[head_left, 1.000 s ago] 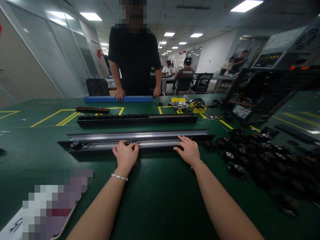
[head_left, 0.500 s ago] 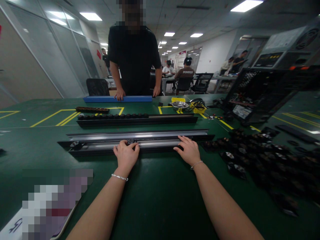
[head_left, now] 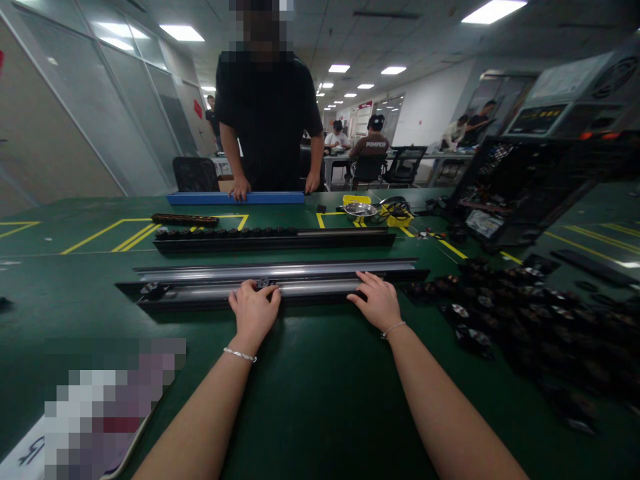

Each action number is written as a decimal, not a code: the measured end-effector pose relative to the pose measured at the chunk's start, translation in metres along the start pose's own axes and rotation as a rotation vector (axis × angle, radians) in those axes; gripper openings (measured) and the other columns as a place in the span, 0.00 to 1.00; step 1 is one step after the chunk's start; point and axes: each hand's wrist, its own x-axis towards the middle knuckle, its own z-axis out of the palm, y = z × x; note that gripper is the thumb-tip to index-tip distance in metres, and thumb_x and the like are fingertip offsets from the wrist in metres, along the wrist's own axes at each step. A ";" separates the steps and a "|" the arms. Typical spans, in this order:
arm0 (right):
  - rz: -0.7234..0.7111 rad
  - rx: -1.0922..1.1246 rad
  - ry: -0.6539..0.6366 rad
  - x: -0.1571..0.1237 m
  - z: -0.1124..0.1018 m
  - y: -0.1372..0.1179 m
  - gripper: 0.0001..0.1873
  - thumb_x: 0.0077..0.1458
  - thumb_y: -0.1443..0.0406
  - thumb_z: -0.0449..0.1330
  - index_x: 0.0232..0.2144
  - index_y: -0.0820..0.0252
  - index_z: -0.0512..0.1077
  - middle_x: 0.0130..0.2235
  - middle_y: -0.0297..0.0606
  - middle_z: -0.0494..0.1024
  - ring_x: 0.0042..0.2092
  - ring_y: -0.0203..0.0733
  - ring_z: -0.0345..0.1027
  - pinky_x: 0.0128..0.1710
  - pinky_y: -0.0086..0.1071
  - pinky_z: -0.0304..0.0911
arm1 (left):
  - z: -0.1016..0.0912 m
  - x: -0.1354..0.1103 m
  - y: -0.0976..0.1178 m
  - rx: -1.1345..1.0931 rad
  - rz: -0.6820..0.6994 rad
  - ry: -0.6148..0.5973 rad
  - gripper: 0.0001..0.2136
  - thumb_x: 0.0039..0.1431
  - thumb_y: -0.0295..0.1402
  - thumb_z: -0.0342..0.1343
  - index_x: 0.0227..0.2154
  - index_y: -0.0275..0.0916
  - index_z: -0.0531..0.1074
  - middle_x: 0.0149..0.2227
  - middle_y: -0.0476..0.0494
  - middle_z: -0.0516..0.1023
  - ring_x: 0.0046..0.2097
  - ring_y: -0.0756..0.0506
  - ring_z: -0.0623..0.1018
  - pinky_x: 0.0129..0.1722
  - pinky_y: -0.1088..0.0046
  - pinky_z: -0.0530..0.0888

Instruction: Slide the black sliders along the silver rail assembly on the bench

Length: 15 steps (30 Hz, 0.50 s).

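Note:
A long black and silver rail [head_left: 310, 280] lies across the green table in front of me. My left hand [head_left: 254, 312] rests on its near edge with the fingers curled round a small black part [head_left: 263, 283] seated in the rail. My right hand [head_left: 379, 300] lies further right on the same rail, fingers stretched flat along it. Both wrists wear thin bracelets.
A second rail [head_left: 275, 239] carrying several black parts lies behind the first. A heap of loose black parts [head_left: 520, 313] covers the table at right. Across the table a person in black leans on a blue tray [head_left: 235, 198]. A metal bowl [head_left: 359, 210] and an open black chassis [head_left: 505, 190] stand beyond.
My left hand has slid slightly to the right along the rail with the small part. My right hand has stayed where it was.

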 end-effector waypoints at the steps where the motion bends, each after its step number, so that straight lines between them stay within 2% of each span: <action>1: 0.001 0.000 -0.002 0.000 0.000 0.000 0.16 0.56 0.52 0.53 0.29 0.55 0.73 0.57 0.36 0.67 0.59 0.48 0.56 0.50 0.46 0.54 | 0.000 0.000 0.000 -0.002 0.003 -0.001 0.15 0.57 0.42 0.48 0.38 0.49 0.78 0.48 0.36 0.67 0.51 0.38 0.67 0.55 0.51 0.56; 15: -0.004 0.004 0.001 0.000 0.000 0.000 0.17 0.56 0.51 0.53 0.29 0.54 0.73 0.57 0.36 0.67 0.59 0.49 0.56 0.51 0.47 0.54 | -0.001 -0.004 0.011 -0.050 0.093 -0.036 0.14 0.57 0.41 0.48 0.40 0.50 0.77 0.48 0.38 0.67 0.52 0.39 0.67 0.58 0.49 0.53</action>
